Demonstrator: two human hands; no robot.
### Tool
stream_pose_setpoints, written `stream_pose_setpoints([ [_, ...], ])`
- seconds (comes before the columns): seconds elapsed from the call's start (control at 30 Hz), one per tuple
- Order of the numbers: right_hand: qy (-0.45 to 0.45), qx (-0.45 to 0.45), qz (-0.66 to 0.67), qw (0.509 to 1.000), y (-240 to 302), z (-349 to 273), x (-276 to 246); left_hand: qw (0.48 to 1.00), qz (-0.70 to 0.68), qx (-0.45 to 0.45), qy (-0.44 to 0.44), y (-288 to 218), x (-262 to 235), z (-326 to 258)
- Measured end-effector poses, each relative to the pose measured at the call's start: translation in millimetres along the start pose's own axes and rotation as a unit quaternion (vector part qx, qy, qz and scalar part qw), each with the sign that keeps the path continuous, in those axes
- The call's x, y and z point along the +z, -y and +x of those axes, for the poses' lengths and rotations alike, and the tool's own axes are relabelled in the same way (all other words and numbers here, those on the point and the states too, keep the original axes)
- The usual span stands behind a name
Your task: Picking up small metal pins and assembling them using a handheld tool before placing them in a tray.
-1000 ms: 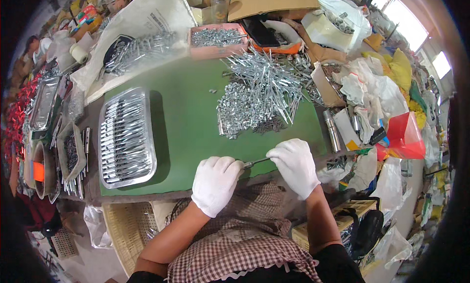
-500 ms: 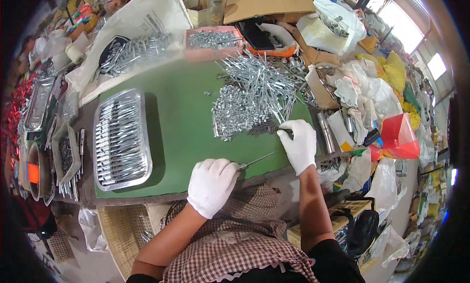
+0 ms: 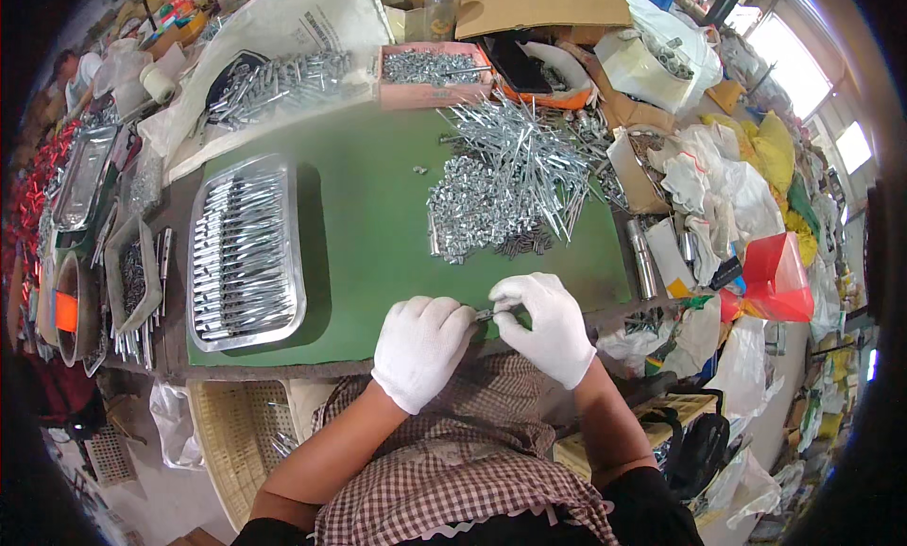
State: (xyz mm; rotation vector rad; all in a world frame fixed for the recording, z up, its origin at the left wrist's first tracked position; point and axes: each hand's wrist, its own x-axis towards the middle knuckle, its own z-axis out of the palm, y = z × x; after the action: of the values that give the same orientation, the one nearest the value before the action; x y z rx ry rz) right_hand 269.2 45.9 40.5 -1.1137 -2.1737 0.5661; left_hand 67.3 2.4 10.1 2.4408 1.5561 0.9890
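Note:
Both my hands wear white gloves and meet over the front edge of the green mat (image 3: 368, 225). My left hand (image 3: 421, 353) is closed on a thin metal rod (image 3: 484, 315), with a short piece showing between the gloves. My right hand (image 3: 542, 325) pinches the rod's other end, its thumb and forefinger together; whether it also holds a small part is hidden. Beyond them lie a heap of long thin silvery rods (image 3: 529, 159), a pile of small shiny metal sleeves (image 3: 463, 211) and some small dark pins (image 3: 525, 244). At left a metal tray (image 3: 299, 296) holds rows of rod pieces.
A pink box (image 3: 397, 97) of small metal parts stands at the mat's far edge, beside a dark phone-like slab (image 3: 520, 67). Clear bags of parts (image 3: 283, 88) lie far left. A metal cylinder (image 3: 642, 263) lies at the mat's right edge. Yellow crates (image 3: 222, 442) stand below.
My right hand has come from the dark pins toward me and left, closing at the rod's tip. My left hand keeps its hold; the view has shifted slightly.

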Motion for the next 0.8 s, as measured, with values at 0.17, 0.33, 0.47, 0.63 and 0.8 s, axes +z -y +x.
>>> stream_pose_setpoints([
  [0.17,0.030,0.012,-0.003,0.999,-1.2,2.7,4.4,1.000,-0.011,0.003,0.000,-0.6,-1.1,1.2],
  [0.33,0.138,-0.089,-0.174,0.971,19.5,14.0,-0.6,1.000,-0.018,-0.001,0.009,0.3,-2.7,1.0],
  [0.47,0.104,-0.127,-0.194,0.967,23.8,9.1,-8.8,1.000,-0.019,-0.001,-0.004,1.4,2.5,-0.2],
  [0.63,-0.154,0.038,-0.298,0.941,-35.0,-12.3,-56.6,1.000,-0.022,-0.008,-0.003,-0.8,-0.1,0.8],
  [0.8,-0.135,0.242,-0.387,0.879,-127.6,-57.3,-93.3,0.999,-0.030,0.003,-0.021,-3.0,0.5,5.6],
])
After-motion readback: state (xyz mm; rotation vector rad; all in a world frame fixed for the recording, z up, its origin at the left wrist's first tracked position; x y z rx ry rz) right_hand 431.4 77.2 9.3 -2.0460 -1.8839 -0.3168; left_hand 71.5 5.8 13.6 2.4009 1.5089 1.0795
